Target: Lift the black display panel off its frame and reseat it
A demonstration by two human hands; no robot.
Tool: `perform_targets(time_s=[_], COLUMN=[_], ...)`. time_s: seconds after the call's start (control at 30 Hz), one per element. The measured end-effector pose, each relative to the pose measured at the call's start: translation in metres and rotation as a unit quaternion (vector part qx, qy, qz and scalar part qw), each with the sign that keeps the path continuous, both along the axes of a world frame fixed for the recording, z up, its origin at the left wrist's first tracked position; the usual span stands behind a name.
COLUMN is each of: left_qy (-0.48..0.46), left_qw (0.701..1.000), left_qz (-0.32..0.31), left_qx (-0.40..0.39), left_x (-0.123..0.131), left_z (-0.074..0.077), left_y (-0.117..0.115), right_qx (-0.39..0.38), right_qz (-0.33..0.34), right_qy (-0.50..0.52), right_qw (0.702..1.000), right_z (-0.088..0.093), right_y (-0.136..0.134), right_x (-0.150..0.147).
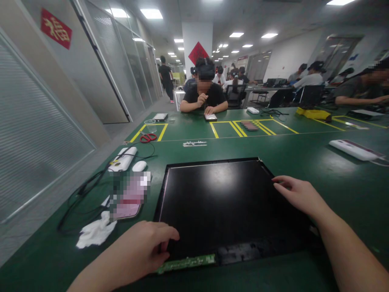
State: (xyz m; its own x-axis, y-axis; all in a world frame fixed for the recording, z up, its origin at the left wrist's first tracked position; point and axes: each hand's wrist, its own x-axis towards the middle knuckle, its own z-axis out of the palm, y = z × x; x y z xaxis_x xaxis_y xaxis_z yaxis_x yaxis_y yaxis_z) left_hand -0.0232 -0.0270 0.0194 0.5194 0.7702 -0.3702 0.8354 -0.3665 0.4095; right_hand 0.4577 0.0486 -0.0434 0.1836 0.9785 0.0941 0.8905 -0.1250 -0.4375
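A black LCD screen panel [219, 202] lies face up on the green table, set in a thin black frame. A strip of green circuit board [187, 263] runs along its near edge. Over the panel's near left corner is my left hand [148, 245], its fingers bent and the thumb apart from the index finger, close to the circuit board. At the panel's right edge is my right hand [299, 196], with the thumb and index fingertips close together on the frame. The undersides of both hands are hidden.
To the left lie a phone [130, 202], crumpled tissue [96, 230], a white mouse-like case [139, 166], a white power strip [124, 159] with black cables and red scissors [148, 138]. Another power strip [354, 150] is at right. A person [204, 93] sits opposite.
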Motion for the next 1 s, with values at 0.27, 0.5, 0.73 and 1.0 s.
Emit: perform_targets(time_s=[0.27, 0.5, 0.73, 1.0], left_qy=[-0.018, -0.019, -0.023, -0.033], left_qw=[1.000, 1.000, 1.000, 0.999], left_qz=[0.003, 0.010, 0.014, 0.007], left_qx=[0.005, -0.006, -0.006, 0.002], left_x=[-0.008, -0.005, -0.004, -0.007], left_z=[-0.008, 0.001, -0.002, -0.010], left_y=[-0.001, -0.002, 0.000, -0.001], right_qx=[0.006, 0.014, -0.003, -0.045], right_qz=[-0.003, 0.002, -0.022, -0.040], right_qy=[0.000, 0.001, -0.012, -0.017], right_qw=[1.000, 1.000, 1.000, 0.998], right_z=[-0.003, -0.001, 0.003, 0.009], right_y=[0.000, 0.000, -0.002, -0.002], right_x=[0.002, 0.001, -0.005, -0.010])
